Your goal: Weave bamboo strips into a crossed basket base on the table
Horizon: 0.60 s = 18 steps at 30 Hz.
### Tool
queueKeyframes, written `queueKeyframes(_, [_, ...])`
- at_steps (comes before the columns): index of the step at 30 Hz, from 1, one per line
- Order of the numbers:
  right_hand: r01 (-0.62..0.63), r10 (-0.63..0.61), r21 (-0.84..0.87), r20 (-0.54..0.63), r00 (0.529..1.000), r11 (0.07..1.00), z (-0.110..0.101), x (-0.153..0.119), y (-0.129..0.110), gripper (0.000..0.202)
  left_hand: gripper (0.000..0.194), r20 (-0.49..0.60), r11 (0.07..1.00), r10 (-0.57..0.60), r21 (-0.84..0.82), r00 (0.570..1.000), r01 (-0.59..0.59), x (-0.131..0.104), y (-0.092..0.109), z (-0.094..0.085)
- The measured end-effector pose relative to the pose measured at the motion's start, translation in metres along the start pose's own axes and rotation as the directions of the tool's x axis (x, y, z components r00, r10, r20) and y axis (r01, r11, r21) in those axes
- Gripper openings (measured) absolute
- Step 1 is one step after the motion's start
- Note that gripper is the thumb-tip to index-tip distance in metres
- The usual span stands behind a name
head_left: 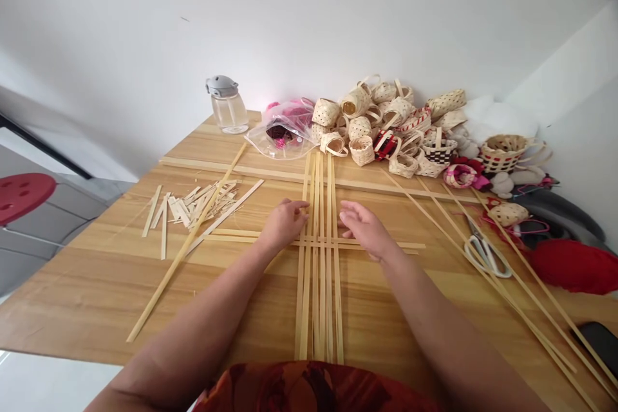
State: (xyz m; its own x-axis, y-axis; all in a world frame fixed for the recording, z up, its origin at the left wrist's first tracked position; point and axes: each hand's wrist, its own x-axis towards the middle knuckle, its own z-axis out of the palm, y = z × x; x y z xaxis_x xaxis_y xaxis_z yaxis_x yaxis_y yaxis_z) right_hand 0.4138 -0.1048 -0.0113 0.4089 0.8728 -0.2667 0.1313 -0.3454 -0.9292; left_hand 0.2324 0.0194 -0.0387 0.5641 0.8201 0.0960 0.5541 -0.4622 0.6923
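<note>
Hands both at mid-frame over the strip layout. Left hand [284, 224]: fingertips closed in at the left edge of the lengthwise strips [322, 270]; can't tell if it's pinching one. Right hand [361, 224]: loosely open, fingers part-curled beside the right edge, no strip seen in its grip. Read: one per side, so the group can be kept close and straight.

Left to right: red stool [24, 196] at left edge, off the counter [87, 296]. Offcuts [193, 205] heaped left of centre, one long strip [168, 273] lying diagonally over them; probably parked there to leave the middle free.

Upper left of centre: bottle [228, 109], then clear bag [284, 138], both back near the wall, likely out of the way.

Centre: lengthwise strips run from the bag down to the lower edge, crossed below the fingertips by two cross strips [348, 241].

Upper right: small woven baskets [360, 125] piled up against the wall. Right: loose strips [427, 213] slanting down, scissors [486, 256] among them, presumably for easy reach.
</note>
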Motion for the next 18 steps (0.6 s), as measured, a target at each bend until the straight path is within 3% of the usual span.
queueKeyframes(4, [-0.084, 0.081, 0.098, 0.032, 0.996, 0.992, 0.006, 0.011, -0.008, 0.065, 0.031, -0.017, 0.999, -0.034, 0.024, 0.999, 0.034, 0.003, -0.001, 0.001])
queueKeyframes(9, [-0.111, 0.099, 0.167, 0.077, 0.992, 0.980, 0.005, 0.021, -0.008, 0.071, 0.034, 0.071, 0.990, -0.066, -0.118, 0.995, 0.074, 0.007, -0.001, 0.003])
queueKeyframes(14, [-0.015, 0.007, 0.116, 0.077, 0.997, 0.993, 0.008, 0.031, 0.009, 0.043, 0.036, 0.097, 0.961, -0.034, -0.270, 0.995, 0.059, 0.007, -0.001, 0.008])
queueKeyframes(18, [-0.015, 0.008, 0.128, 0.052, 0.999, 0.992, 0.008, 0.036, 0.017, 0.027, 0.037, 0.089, 0.974, -0.039, -0.218, 0.995, 0.057, 0.004, 0.001, 0.007])
